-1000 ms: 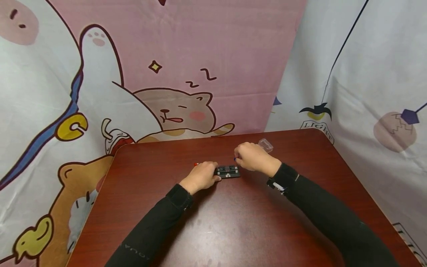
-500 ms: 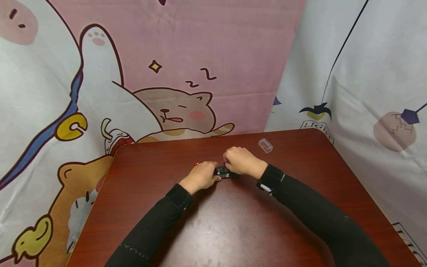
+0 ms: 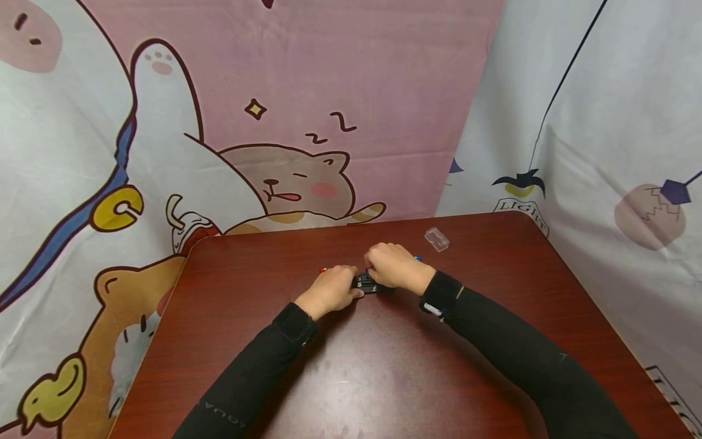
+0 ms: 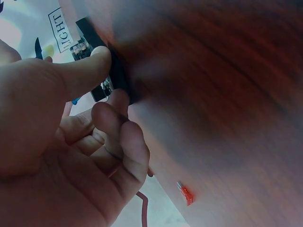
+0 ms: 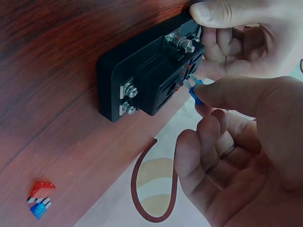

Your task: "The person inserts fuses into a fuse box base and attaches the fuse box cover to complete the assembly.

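A black fuse block (image 5: pixel 142 66) with metal screw terminals lies on the table. My left hand (image 3: pixel 331 288) grips its left end, the thumb (image 4: pixel 94 64) along the near side in the left wrist view. My right hand (image 3: pixel 393 266) is over the block's right part and hides it in the head view. Between thumb and finger it pinches a blue blade fuse (image 5: pixel 196 94), best seen in the right wrist view. The fuse's metal prongs point at the slotted top face, right at the slots beside small red dots.
A clear plastic cover (image 3: pixel 437 239) lies toward the back right. In the right wrist view, a red blade fuse (image 5: pixel 42 189) and another blue one (image 5: pixel 39 210) lie beside each other on the table. Another red fuse (image 4: pixel 187 196) lies beyond my left hand.
My right hand has moved left with the blue fuse, from beside the fuse block to over its right part, shifting only slightly in the last half second. The left hand stays put.
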`<action>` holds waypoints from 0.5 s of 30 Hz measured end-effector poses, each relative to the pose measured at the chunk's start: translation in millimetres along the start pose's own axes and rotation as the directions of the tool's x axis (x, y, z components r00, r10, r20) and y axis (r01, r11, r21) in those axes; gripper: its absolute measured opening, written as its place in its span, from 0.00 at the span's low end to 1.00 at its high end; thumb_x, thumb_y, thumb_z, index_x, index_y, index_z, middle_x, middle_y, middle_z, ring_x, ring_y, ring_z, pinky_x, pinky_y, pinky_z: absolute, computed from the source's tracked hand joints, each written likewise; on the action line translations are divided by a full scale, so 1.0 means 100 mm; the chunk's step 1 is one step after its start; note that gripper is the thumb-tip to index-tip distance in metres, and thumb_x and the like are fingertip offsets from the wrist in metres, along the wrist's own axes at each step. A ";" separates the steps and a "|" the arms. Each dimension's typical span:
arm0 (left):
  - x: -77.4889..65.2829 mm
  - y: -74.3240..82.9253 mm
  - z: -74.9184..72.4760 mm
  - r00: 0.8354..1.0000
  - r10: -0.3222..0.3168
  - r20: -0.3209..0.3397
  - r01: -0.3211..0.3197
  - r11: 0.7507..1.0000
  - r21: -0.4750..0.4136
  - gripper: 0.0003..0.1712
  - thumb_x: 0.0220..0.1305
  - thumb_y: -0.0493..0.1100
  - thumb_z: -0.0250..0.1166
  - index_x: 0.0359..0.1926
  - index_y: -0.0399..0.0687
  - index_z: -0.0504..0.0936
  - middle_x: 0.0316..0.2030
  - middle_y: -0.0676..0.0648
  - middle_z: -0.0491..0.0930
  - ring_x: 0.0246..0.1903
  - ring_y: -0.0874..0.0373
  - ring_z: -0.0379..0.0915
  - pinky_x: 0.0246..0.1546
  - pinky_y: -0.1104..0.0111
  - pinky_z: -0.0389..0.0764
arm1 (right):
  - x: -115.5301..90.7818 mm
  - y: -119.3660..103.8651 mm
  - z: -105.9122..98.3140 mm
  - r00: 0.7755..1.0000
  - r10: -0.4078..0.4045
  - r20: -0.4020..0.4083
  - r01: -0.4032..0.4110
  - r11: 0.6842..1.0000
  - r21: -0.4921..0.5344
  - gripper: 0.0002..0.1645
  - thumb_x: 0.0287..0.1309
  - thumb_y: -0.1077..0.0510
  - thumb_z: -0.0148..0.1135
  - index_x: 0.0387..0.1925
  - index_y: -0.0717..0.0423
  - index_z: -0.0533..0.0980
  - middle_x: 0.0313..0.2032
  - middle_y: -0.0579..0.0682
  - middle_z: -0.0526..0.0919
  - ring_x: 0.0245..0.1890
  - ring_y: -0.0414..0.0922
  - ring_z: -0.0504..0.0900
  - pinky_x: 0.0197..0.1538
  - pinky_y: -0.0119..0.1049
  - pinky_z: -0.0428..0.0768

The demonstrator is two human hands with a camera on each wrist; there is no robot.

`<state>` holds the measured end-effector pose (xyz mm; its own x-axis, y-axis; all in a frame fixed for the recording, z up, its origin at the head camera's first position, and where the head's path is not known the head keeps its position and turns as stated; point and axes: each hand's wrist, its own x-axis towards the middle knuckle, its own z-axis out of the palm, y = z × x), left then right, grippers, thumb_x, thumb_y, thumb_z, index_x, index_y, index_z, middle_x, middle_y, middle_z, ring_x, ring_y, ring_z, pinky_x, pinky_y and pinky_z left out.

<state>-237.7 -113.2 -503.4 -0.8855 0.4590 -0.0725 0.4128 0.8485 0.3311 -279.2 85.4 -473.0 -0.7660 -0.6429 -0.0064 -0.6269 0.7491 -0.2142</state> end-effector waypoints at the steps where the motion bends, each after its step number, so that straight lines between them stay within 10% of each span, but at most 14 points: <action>1: 0.00 0.00 0.00 1.000 -0.002 0.002 0.002 1.000 0.000 0.19 0.73 0.50 0.77 0.54 0.44 0.84 0.47 0.43 0.88 0.48 0.48 0.86 0.51 0.51 0.87 | 0.00 0.00 0.00 1.000 -0.002 -0.004 0.002 1.000 -0.001 0.17 0.72 0.61 0.69 0.24 0.47 0.77 0.27 0.45 0.77 0.25 0.41 0.69 0.30 0.38 0.68; 15: -0.01 -0.01 0.00 1.000 -0.004 0.013 0.004 1.000 -0.025 0.22 0.74 0.51 0.76 0.59 0.44 0.84 0.51 0.43 0.88 0.50 0.48 0.86 0.53 0.52 0.87 | 0.05 -0.07 0.05 1.000 -0.002 0.003 0.002 1.000 -0.018 0.09 0.72 0.58 0.71 0.32 0.50 0.85 0.33 0.47 0.86 0.30 0.42 0.78 0.35 0.41 0.77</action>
<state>-236.9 -114.4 -503.5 -0.8843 0.4589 -0.0858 0.4035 0.8438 0.3539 -278.3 76.3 -477.0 -0.7642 -0.6449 -0.0086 -0.6310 0.7504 -0.1968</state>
